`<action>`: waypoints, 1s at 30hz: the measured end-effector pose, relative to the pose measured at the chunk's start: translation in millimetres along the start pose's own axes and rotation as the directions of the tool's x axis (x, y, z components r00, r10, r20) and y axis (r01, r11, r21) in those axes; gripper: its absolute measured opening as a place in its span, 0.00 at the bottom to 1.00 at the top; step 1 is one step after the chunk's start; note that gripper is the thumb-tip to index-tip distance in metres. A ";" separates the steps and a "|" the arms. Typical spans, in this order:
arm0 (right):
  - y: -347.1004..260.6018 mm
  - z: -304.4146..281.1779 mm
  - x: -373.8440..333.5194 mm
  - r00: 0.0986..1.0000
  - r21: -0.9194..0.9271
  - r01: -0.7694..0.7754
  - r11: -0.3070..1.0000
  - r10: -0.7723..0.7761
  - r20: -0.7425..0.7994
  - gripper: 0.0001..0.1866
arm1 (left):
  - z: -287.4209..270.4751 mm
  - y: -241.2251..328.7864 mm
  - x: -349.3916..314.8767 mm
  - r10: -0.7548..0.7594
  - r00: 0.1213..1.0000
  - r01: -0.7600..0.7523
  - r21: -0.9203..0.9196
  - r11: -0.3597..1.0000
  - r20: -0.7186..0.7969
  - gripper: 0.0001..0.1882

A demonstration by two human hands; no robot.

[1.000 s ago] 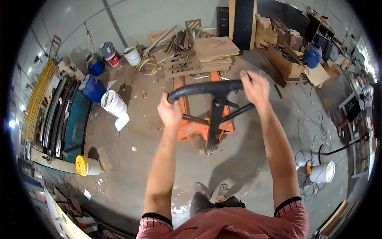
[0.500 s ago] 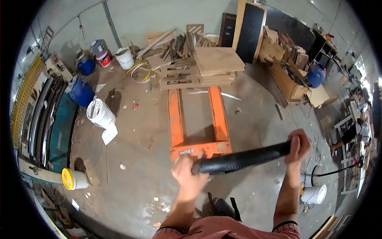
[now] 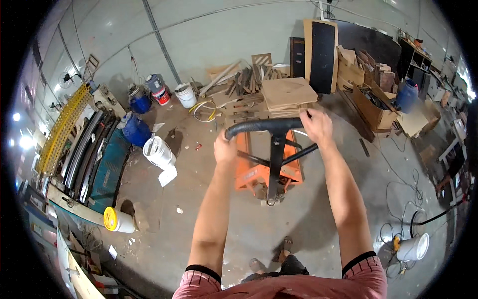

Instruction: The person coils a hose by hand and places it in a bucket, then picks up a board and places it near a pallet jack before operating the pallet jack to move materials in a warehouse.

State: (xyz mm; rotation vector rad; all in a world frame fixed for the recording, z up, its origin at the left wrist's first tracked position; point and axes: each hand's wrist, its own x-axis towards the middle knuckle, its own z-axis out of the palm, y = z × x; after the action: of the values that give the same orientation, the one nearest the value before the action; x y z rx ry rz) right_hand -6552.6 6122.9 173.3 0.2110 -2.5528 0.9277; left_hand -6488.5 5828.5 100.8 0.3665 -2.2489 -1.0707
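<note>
The left hand (image 3: pixel 225 148) grips the left end of the black handle (image 3: pixel 259 124), fingers wrapped around the bar. The right hand (image 3: pixel 318 128) grips the right end of the same bar. The handle belongs to an orange pallet truck (image 3: pixel 269 175), which stands near the middle of the floor (image 3: pixel 164 234), between the person's feet (image 3: pixel 285 247) and a stack of brown boards (image 3: pixel 289 93). The handle is raised; its black shaft (image 3: pixel 276 159) runs down to the truck's near end. The forks point toward the floor's far edge (the handle partly hides them; contact with the boards cannot be confirmed). Near the floor's left edge are an open white bucket (image 3: pixel 159 153) and a yellow-lidded bucket (image 3: pixel 122 221). Near its right edge, a white pail (image 3: pixel 411 249) sits beside loose cable.
</note>
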 end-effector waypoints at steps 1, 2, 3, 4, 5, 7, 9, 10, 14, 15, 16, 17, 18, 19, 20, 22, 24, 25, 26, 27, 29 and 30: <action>0.5 -11.1 -19.9 0.999 0.026 0.020 0.999 -0.021 0.036 0.23 | -13.3 8.1 -22.7 -0.003 1.000 0.004 0.007 1.000 -0.006 0.10; -2.1 -19.8 -44.4 0.994 0.048 0.095 0.994 -0.097 0.040 0.22 | -31.1 14.9 -47.7 -0.024 0.998 0.022 -0.051 0.998 -0.053 0.10; -3.8 -33.0 -71.0 0.985 0.060 0.163 0.985 -0.166 0.041 0.21 | -41.4 16.0 -73.4 -0.049 0.995 0.038 -0.118 0.992 -0.089 0.09; -0.9 -53.8 -96.7 0.978 0.076 0.140 0.987 -0.150 0.148 0.20 | -43.3 8.7 -98.7 0.003 0.995 -0.019 -0.169 0.985 -0.100 0.06; -2.4 -72.7 -123.0 0.956 0.109 0.116 0.987 -0.140 0.258 0.19 | -53.2 0.9 -126.3 0.054 0.991 -0.077 -0.201 0.977 -0.121 0.05; 7.7 -114.6 -173.1 0.853 0.172 0.017 0.985 -0.104 0.511 0.23 | -67.1 8.9 -188.6 -0.041 0.995 0.032 -0.102 0.994 -0.086 0.10; 42.5 -139.8 -218.0 0.603 0.299 -0.123 0.946 -0.168 0.780 0.18 | -85.5 0.8 -257.3 0.064 0.992 -0.067 -0.027 0.997 -0.106 0.14; 53.3 -140.4 -233.2 0.437 0.312 -0.279 0.908 -0.169 0.883 0.19 | -100.3 -1.5 -292.0 0.113 0.989 -0.117 -0.043 0.992 -0.099 0.13; 65.4 -109.6 -305.9 0.255 0.151 -0.389 0.909 -0.051 0.966 0.31 | -135.2 -2.6 -384.0 0.141 0.990 -0.136 -0.108 0.985 0.032 0.12; 71.6 -98.1 -325.0 0.109 0.119 -0.267 0.956 -0.093 0.990 0.37 | -143.6 -5.0 -394.4 0.141 0.989 -0.136 -0.105 0.985 0.041 0.12; 60.9 -97.3 -335.8 -0.047 0.108 -0.126 0.986 -0.115 0.992 0.43 | -150.9 -8.6 -403.8 0.159 0.984 -0.155 -0.056 0.986 0.080 0.12; 51.5 -104.7 -346.4 -0.050 0.111 -0.126 0.986 -0.118 0.992 0.43 | -159.4 -10.4 -413.3 0.174 0.977 -0.174 -0.008 0.985 0.120 0.12; 42.3 -119.8 -355.3 -0.020 0.101 -0.059 0.993 -0.102 0.995 0.44 | -165.8 -11.7 -418.1 0.060 0.989 -0.061 0.001 0.998 0.136 0.13; 21.1 -143.4 -357.4 0.000 0.087 0.011 0.996 -0.087 0.996 0.46 | -170.3 -13.8 -418.2 0.036 0.992 -0.032 -0.035 0.999 0.122 0.13; -18.1 -170.6 -348.3 -0.078 0.164 -0.035 0.986 -0.167 0.983 0.48 | -177.8 -12.8 -418.9 0.019 0.984 -0.012 -0.040 0.999 0.175 0.12; 0.6 -168.1 -394.3 0.316 -0.063 0.295 0.953 -0.035 0.948 0.35 | -187.0 4.8 -410.9 0.079 0.936 -0.077 -0.020 0.997 0.344 0.12; 3.1 -168.8 -420.6 0.503 -0.126 0.350 0.928 -0.073 0.861 0.26 | -203.7 -0.6 -409.3 0.211 0.820 -0.250 0.002 0.968 0.533 0.13; 5.6 -168.4 -433.1 0.500 -0.128 0.364 0.923 -0.078 0.862 0.26 | -211.4 4.0 -415.2 0.210 0.828 -0.245 -0.001 0.970 0.521 0.13; 9.3 -167.3 -451.4 0.563 -0.159 0.364 0.918 -0.081 0.823 0.25 | -222.0 12.6 -420.1 0.257 0.743 -0.368 0.056 0.928 0.618 0.13; 12.9 -167.5 -465.4 0.622 -0.190 0.360 0.913 -0.084 0.778 0.24 | -231.0 23.7 -424.1 0.284 0.645 -0.489 0.097 0.867 0.710 0.13; 15.7 -163.9 -488.6 0.598 -0.171 0.335 0.927 -0.069 0.799 0.24 | -233.8 54.8 -429.8 0.090 0.503 -0.476 0.189 0.859 0.860 0.14; 11.9 -160.3 -500.6 0.589 -0.149 0.311 0.938 -0.067 0.805 0.25 | -231.0 69.4 -440.1 -0.020 0.436 -0.428 0.227 0.875 0.900 0.15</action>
State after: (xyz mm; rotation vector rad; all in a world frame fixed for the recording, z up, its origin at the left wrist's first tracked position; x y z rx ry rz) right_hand -6051.3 6235.4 62.0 1.0047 -3.3222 0.3928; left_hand -6000.9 5946.1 85.9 -0.4746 -3.3855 -0.6359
